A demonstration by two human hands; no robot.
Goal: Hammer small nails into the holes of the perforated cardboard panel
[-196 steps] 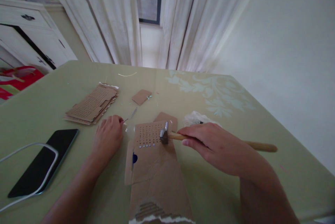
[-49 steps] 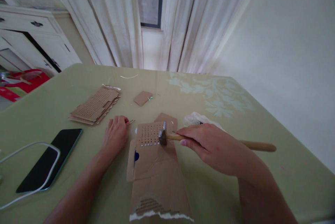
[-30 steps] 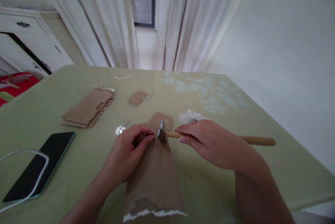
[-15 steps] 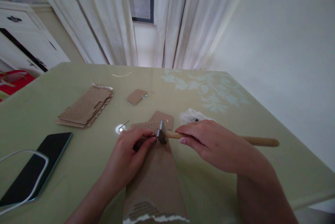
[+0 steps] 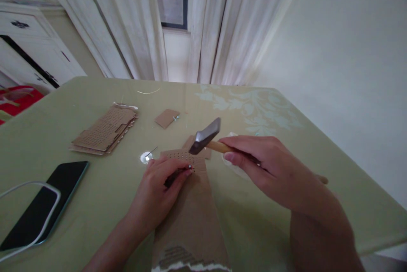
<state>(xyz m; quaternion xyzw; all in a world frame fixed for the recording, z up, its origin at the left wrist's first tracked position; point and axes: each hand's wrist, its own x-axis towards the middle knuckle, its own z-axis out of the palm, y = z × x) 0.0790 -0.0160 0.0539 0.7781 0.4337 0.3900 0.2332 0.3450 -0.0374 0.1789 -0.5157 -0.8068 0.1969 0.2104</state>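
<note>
Hammer [image 5: 206, 135] in right hand [image 5: 270, 170]: fingers wrapped round the wooden handle near the head, thumb along it, butt end showing past the wrist. Head is tilted and up off the work, visible gap to the left fingertips. Left hand [image 5: 162, 183]: thumb and index pinch a metal bit [image 5: 190, 166], too small to say exactly what. It's at the holes [image 5: 179, 154] in the cardboard [image 5: 190, 217], which lies between the hands, torn edge nearest the wearer. Left hand covers part of the hole grid. Tan card [image 5: 189, 141] is partly under the cardboard's far end, beyond left fingertips. Just past left knuckles: thin rod [image 5: 152, 151] over a white spot [image 5: 145, 158], disc or glare, can't tell. Farther out from left hand: small card [image 5: 166, 118], and left of that a stack [image 5: 106, 130] of holed cardboard. Phone [image 5: 47, 204] sits left of left hand, white cable [image 5: 57, 195] across it. Clear plastic [image 5: 234, 166] mostly hidden behind right hand. Desk [image 5: 254, 238] under it all is green.
</note>
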